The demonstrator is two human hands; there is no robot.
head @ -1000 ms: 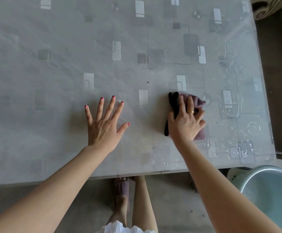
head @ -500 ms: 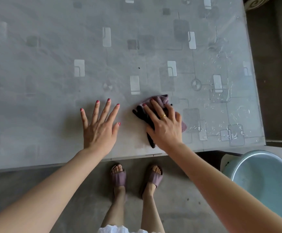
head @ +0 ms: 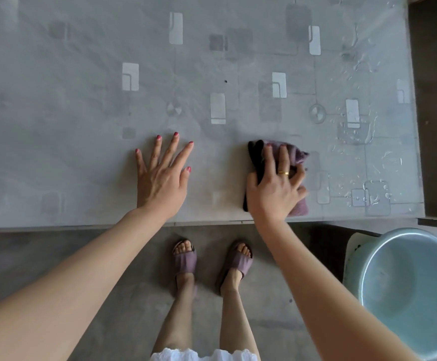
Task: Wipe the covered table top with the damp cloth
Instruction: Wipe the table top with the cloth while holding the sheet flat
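Cloth point(head: 297, 157): mauve with a dark part along its left side, bunched, lying flat on the table top at centre right of the frame, near the table's lower edge. Its lower corner shows just below the hand that covers it.

Right hand point(head: 274, 191): palm down on the cloth, fingers slightly spread and laid over the fabric, thumb at the cloth's dark left edge. Gold ring on one finger. Whether the little finger curls into the fabric cannot be told.

Left hand point(head: 160, 181): palm flat on the bare cover at frame centre, well apart from the cloth, fingers straight and fanned wide, nails painted red. It holds nothing.

Table top point(head: 82, 113): grey, under a clear plastic cover printed with pale and dark rounded rectangles; fills the upper half of the frame. Its near edge runs across the middle of the frame.

Water droplets point(head: 355, 131): scattered on the cover right of the cloth, towards the table's right edge.

Basin point(head: 376, 254): pale blue-green, round, at the lower right of the frame, standing off the table's corner.

Feet point(head: 186, 259): two, in mauve slide sandals, on the grey floor at lower centre, below the table edge.

White scalloped hem point(head: 201, 355): at the bottom edge of the frame.
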